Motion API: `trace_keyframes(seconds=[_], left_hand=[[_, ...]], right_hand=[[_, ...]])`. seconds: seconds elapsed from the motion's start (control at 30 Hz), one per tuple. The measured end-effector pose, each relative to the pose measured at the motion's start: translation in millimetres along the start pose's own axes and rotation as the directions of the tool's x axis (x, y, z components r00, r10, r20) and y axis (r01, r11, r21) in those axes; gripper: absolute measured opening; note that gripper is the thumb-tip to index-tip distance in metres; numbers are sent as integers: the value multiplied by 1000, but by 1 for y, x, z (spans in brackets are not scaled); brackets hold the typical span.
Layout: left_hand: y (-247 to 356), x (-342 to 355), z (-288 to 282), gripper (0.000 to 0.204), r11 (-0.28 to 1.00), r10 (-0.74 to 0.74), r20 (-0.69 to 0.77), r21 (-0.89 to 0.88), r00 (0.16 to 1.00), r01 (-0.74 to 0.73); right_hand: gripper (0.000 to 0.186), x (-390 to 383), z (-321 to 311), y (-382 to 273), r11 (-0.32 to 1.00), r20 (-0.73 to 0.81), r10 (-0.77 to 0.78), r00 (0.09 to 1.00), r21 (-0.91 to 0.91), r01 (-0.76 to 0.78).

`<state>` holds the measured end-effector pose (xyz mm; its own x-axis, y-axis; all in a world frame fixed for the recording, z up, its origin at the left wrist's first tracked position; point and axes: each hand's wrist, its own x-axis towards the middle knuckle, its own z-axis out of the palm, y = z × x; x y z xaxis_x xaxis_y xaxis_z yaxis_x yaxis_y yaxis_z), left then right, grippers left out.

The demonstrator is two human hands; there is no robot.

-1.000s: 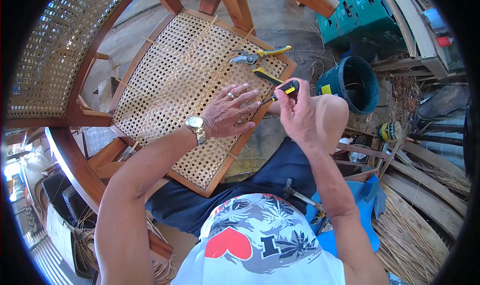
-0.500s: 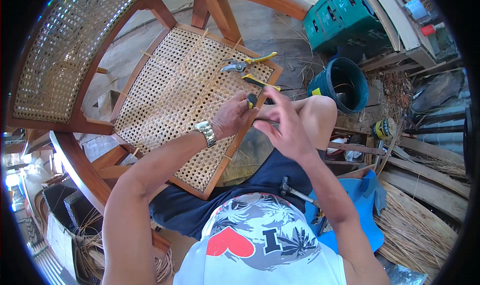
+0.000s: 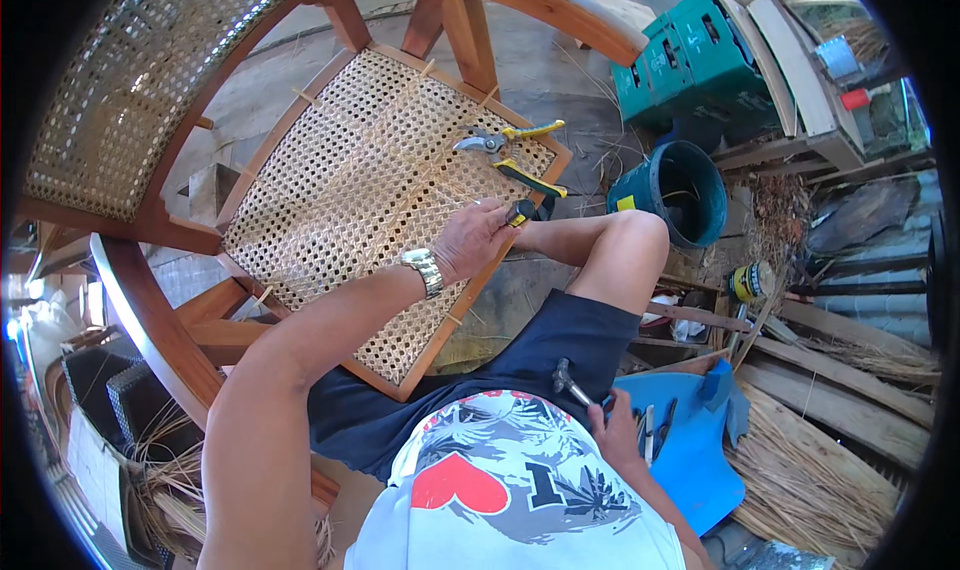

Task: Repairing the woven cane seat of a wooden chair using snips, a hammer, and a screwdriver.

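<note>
My left hand (image 3: 474, 242), with a metal wristwatch, is closed round a short black-and-yellow tool handle (image 3: 520, 213) at the edge of the woven cane seat (image 3: 350, 200). Its working end is hidden, so I cannot tell the tool's kind. By my lap, my right hand (image 3: 622, 432) has its thumb and fingers at the handle of a hammer (image 3: 568, 378), whose head lies against my dark shorts. Pruning shears (image 3: 490, 142) with yellow-and-black handles lie spread on the seat, beyond my left hand.
The seat belongs to a wooden chair with a cane backrest (image 3: 120, 100) at the left. To the right stand a green crate (image 3: 690, 65), a dark green bucket (image 3: 625, 185) and a small tin (image 3: 745, 282). A blue sheet (image 3: 700, 470) holding tools and bundled cane strips (image 3: 810, 490) lie beside me.
My right hand has left the place beside my left hand and come down to the hammer handle. My left hand still holds the black-and-yellow handle at the seat edge. The view has shifted slightly.
</note>
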<state>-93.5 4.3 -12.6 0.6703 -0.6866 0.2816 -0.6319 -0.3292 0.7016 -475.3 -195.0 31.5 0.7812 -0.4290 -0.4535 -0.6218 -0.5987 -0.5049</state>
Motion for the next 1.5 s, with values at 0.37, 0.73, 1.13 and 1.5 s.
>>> trace_keyframes(seconds=[0.37,0.73,1.13,1.5], left_hand=[[-8,-3,6,16,999,39,-64,-23,997,-41],[-13,-2,12,19,997,60,-31,-39,998,-61],[-4,1,3,21,994,47,-28,-99,999,-49],[-11,66,-107,61,942,55,650,-286,758,177]], right_hand=[[21,51,-101,-180,862,-163,-497,852,24,507],[39,90,-113,-212,721,-127,-686,717,-254,645],[39,101,-104,-228,686,-162,-727,668,-228,691],[27,87,-105,-147,911,-154,-155,976,360,201]])
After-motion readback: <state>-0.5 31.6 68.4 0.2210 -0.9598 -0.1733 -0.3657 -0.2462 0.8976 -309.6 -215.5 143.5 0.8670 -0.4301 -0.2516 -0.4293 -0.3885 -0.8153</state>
